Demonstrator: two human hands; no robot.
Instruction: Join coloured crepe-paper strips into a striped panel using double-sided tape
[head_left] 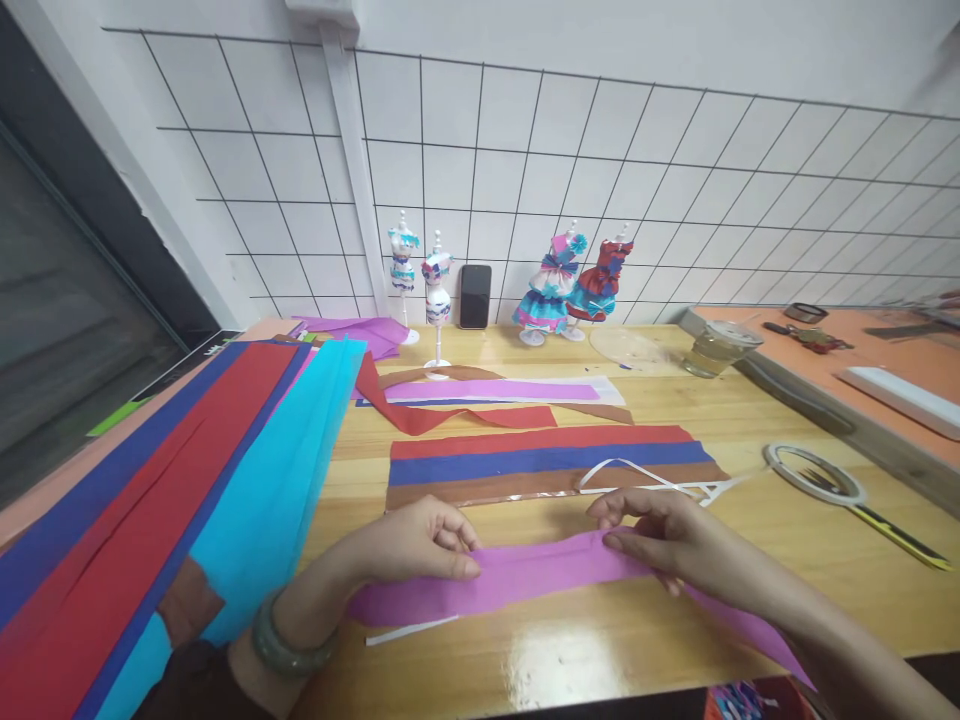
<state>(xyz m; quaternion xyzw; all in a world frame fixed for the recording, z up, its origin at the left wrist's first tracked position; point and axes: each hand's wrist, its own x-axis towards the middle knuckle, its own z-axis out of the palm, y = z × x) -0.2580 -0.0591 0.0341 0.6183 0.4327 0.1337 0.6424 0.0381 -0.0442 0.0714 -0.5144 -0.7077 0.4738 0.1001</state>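
A strip of purple crepe paper [532,575] is stretched between my hands, low over the near part of the table. My left hand [427,545] pinches its upper edge between thumb and curled fingers. Further right, my right hand [667,535] grips the strip with thumb and fingers, and the paper's tail runs down under the forearm. Just beyond them lies a band of red, blue and brown strips [540,460] set edge to edge. Thin white tape pieces [637,470] curl over its right end. Another white sliver [411,630] lies below the purple paper.
Large folded crepe sheets [277,490] cover the left side. A tape roll [817,475] and a yellow-black cutter [904,538] lie at right. Small dress forms [437,290], a phone [475,297] and dressed figures [550,290] stand by the wall. A glass cup [716,350] sits back right.
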